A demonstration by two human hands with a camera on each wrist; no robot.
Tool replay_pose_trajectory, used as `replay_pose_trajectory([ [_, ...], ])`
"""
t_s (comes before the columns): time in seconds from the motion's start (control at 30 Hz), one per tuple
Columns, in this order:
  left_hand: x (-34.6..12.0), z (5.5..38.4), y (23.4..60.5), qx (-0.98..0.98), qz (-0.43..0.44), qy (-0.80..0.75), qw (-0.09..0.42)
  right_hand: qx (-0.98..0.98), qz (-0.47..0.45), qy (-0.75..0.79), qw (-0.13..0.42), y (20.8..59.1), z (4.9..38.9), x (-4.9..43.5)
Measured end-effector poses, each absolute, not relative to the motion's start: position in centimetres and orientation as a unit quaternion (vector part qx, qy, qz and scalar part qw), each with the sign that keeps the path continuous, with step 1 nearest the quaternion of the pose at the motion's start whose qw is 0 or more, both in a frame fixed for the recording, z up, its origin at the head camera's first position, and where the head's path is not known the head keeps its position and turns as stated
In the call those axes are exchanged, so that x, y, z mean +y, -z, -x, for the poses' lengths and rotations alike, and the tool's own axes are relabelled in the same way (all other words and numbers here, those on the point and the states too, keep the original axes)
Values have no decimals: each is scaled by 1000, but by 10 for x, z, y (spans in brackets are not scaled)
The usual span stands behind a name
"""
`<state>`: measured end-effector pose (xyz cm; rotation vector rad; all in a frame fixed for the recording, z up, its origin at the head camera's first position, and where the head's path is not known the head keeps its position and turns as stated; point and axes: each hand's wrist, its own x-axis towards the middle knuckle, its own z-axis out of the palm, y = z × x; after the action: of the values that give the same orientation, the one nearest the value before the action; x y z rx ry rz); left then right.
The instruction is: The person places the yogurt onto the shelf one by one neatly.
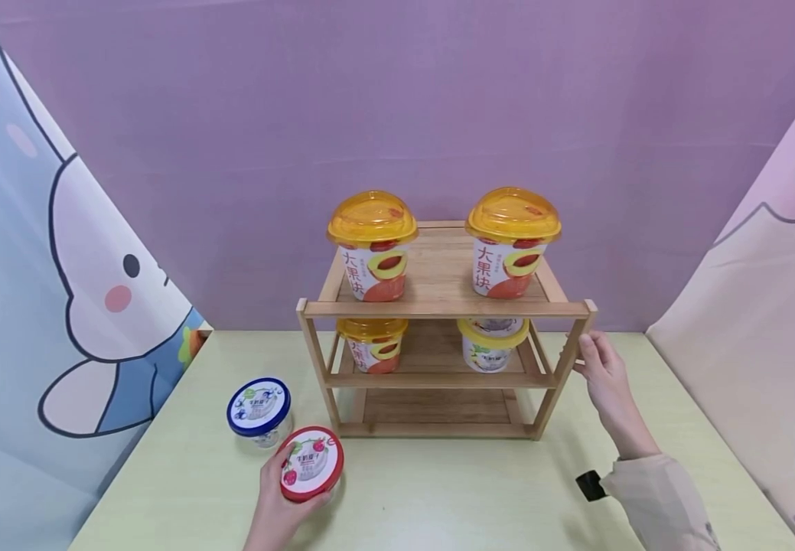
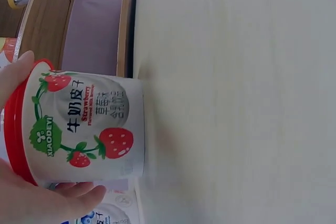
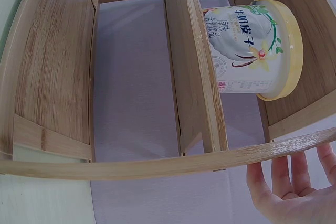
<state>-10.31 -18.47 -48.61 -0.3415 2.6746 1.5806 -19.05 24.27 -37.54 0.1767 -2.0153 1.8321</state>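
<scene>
In the head view, my left hand (image 1: pixel 278 493) grips a strawberry milk tub (image 1: pixel 311 464) by its red lid, in front of the rack's left end. The left wrist view shows its printed wall (image 2: pixel 86 124) upright, its base close to the table. Beside it stands a tub with a blue lid (image 1: pixel 259 409). My right hand (image 1: pixel 604 375) holds the front right post of a wooden rack (image 1: pixel 445 308). In the right wrist view, its fingers (image 3: pixel 281 177) pass behind that post, so the fingertips are hidden.
Two peach cups with orange domed lids, left (image 1: pixel 373 245) and right (image 1: pixel 513 241), stand on the top tier. Below are another peach cup (image 1: pixel 373 348) and a yellow-lidded tub (image 1: pixel 490 352). Printed cloth walls (image 1: pixel 397 107) surround the pale table (image 1: pixel 438 497).
</scene>
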Motion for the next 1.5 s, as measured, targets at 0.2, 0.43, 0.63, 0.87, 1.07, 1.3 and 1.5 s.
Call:
replay_pose_trajectory([
  [0.2,-181,101,488,858,88,-505,-36,-720,-64,-660,206,376,191,242],
  [0.43,-178,101,487,848,115,-516,-36,-716,-68,-664,205,376,190,242],
  [0.63,-178,101,486,841,137,-524,-27,-716,-67,-664,205,376,190,242],
  [0.87,-176,101,483,829,129,-543,-26,-718,-63,-662,205,375,191,242],
  [1.07,-167,96,470,829,108,-548,-39,-720,-63,-660,204,375,191,243],
  [1.3,-152,93,457,827,121,-548,-13,-723,-60,-657,205,375,191,243],
  [1.5,-136,93,450,821,97,-561,-30,-723,-59,-657,205,376,191,243],
])
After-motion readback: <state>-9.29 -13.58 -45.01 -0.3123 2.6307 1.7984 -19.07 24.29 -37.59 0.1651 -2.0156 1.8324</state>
